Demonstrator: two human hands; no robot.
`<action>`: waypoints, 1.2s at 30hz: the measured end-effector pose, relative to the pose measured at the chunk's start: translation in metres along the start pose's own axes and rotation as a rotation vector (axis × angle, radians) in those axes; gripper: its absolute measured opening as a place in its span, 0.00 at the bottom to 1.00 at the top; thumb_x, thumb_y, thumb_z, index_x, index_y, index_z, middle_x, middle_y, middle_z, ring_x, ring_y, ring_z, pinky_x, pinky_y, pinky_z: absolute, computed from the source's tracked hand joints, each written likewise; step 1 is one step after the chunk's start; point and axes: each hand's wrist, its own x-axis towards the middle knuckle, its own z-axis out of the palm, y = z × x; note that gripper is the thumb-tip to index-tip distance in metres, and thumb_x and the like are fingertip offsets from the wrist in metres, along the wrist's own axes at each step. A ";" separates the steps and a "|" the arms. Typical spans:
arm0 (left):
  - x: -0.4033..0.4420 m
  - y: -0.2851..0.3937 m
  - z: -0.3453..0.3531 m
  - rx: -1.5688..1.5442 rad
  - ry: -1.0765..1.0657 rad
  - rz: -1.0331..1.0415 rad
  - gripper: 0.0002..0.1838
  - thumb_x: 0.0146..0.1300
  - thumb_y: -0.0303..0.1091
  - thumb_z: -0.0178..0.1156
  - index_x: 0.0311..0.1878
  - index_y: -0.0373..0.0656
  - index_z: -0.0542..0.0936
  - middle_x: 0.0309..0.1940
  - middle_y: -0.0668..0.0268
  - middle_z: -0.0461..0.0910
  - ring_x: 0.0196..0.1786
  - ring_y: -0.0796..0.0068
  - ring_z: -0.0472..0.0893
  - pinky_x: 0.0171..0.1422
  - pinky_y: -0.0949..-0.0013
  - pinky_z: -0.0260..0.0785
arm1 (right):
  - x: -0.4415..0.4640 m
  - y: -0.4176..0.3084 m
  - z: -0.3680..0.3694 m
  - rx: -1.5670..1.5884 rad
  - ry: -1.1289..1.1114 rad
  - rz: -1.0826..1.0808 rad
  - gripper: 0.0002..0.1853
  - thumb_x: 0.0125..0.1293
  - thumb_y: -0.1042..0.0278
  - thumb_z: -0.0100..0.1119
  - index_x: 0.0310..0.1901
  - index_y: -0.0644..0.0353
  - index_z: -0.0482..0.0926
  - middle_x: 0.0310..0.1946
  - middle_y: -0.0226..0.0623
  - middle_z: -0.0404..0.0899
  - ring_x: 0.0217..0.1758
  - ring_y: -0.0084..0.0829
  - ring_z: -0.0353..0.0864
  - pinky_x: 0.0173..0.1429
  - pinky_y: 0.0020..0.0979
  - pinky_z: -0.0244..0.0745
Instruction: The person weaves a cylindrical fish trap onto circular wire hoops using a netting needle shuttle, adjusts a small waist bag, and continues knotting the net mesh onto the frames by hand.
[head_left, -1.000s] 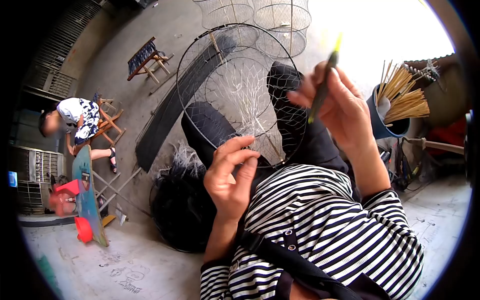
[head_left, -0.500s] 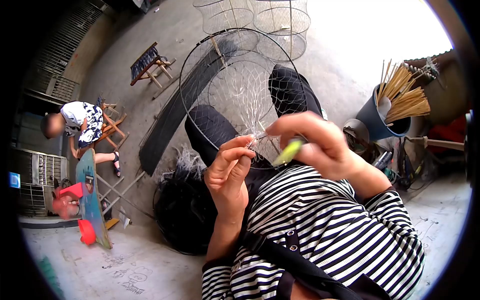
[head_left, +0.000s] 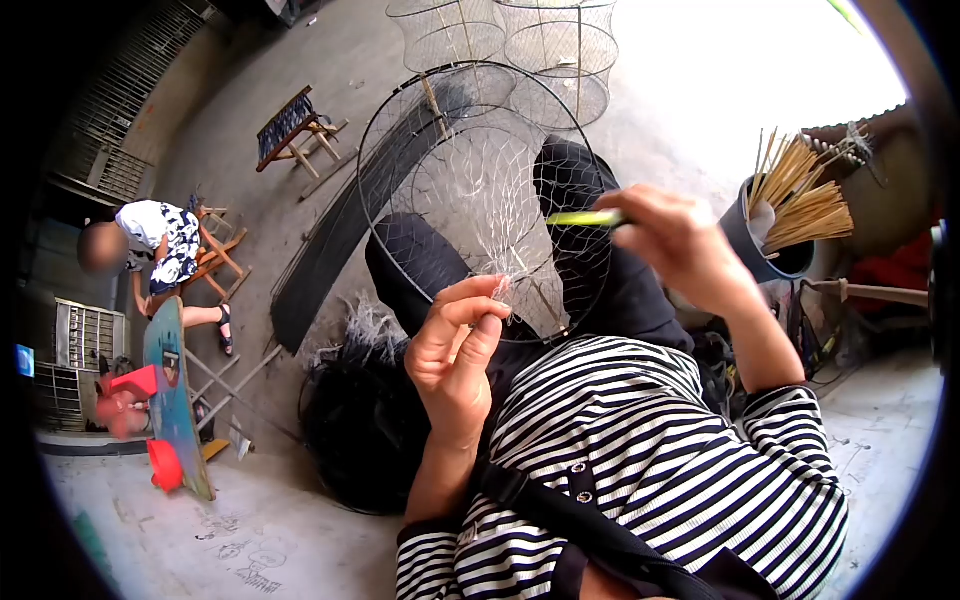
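Clearly, the left hand, a little toward seven o'clock from the centre of the view, has its thumb and forefinger pinched narrow on a gathered tuft of the white net. That mesh spreads toward twelve o'clock inside a black hoop, which spans the person's dark-trousered knees. Toward two o'clock, the right hand is curled around a yellow-tipped tool, slightly blurred, its bright end pointing to nine o'clock across the hoop's edge; whether that end touches the mesh cannot be told. The hands are apart, with the striped shirt toward four o'clock. Between two and three o'clock stands a bucket full of thin sticks. Netted cages stand at twelve o'clock, a long dark bundle lies at ten, and a folding stool stands slightly beyond it, between ten and eleven. Another person sits between nine and ten o'clock, near a worn blue-green board with a red cup beside it at eight.
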 end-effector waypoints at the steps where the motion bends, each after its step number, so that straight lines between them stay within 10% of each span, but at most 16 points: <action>1: 0.000 0.000 -0.001 -0.007 0.003 -0.001 0.05 0.67 0.20 0.60 0.42 0.34 0.84 0.53 0.57 0.83 0.56 0.69 0.81 0.66 0.64 0.70 | 0.000 0.005 0.011 -0.026 -0.031 -0.032 0.12 0.68 0.64 0.66 0.48 0.62 0.82 0.37 0.41 0.86 0.38 0.41 0.87 0.43 0.42 0.82; 8: 0.004 0.005 0.005 0.098 -0.059 0.004 0.05 0.67 0.21 0.62 0.44 0.35 0.84 0.53 0.56 0.83 0.56 0.68 0.81 0.65 0.64 0.70 | 0.011 -0.016 0.020 0.667 -0.128 -0.251 0.31 0.70 0.43 0.58 0.58 0.66 0.78 0.29 0.38 0.76 0.31 0.33 0.78 0.37 0.35 0.73; 11: 0.025 0.020 0.009 0.686 -0.116 0.437 0.20 0.64 0.31 0.68 0.56 0.31 0.77 0.58 0.53 0.76 0.61 0.59 0.76 0.69 0.60 0.67 | 0.005 -0.028 0.015 1.180 -0.116 -0.130 0.33 0.68 0.42 0.64 0.57 0.69 0.76 0.31 0.34 0.76 0.29 0.23 0.71 0.34 0.27 0.66; 14: 0.056 0.041 0.024 0.895 -0.132 0.724 0.30 0.61 0.34 0.69 0.65 0.33 0.72 0.65 0.49 0.71 0.68 0.50 0.71 0.72 0.56 0.63 | 0.016 -0.029 -0.033 0.245 -0.081 -0.227 0.08 0.61 0.69 0.71 0.40 0.61 0.85 0.44 0.43 0.80 0.41 0.30 0.78 0.43 0.33 0.73; 16: 0.077 0.037 0.039 0.831 -0.328 0.731 0.35 0.59 0.33 0.69 0.69 0.35 0.70 0.63 0.50 0.72 0.65 0.50 0.72 0.68 0.55 0.65 | -0.001 -0.020 -0.061 -0.020 0.058 -0.217 0.10 0.58 0.68 0.72 0.38 0.61 0.84 0.41 0.41 0.79 0.40 0.30 0.78 0.43 0.33 0.72; 20: 0.075 0.002 0.060 0.654 -0.787 0.512 0.33 0.56 0.30 0.69 0.67 0.37 0.75 0.46 0.59 0.82 0.44 0.64 0.82 0.44 0.62 0.75 | -0.045 0.016 -0.106 -0.212 0.278 -0.082 0.13 0.50 0.65 0.74 0.36 0.60 0.83 0.33 0.37 0.77 0.36 0.31 0.77 0.41 0.33 0.70; 24: 0.099 0.026 0.023 0.408 -0.702 0.515 0.05 0.50 0.27 0.65 0.27 0.34 0.82 0.16 0.71 0.69 0.15 0.81 0.66 0.18 0.76 0.56 | -0.065 0.043 -0.108 -0.319 0.291 0.014 0.17 0.43 0.63 0.76 0.33 0.60 0.81 0.26 0.34 0.74 0.32 0.32 0.76 0.40 0.33 0.69; 36: 0.112 0.005 0.013 -0.102 -0.631 0.215 0.05 0.54 0.26 0.66 0.34 0.36 0.83 0.19 0.72 0.71 0.15 0.83 0.64 0.20 0.75 0.48 | -0.065 0.057 -0.055 -0.351 0.194 0.152 0.16 0.54 0.65 0.70 0.43 0.60 0.80 0.28 0.39 0.78 0.33 0.33 0.80 0.41 0.34 0.73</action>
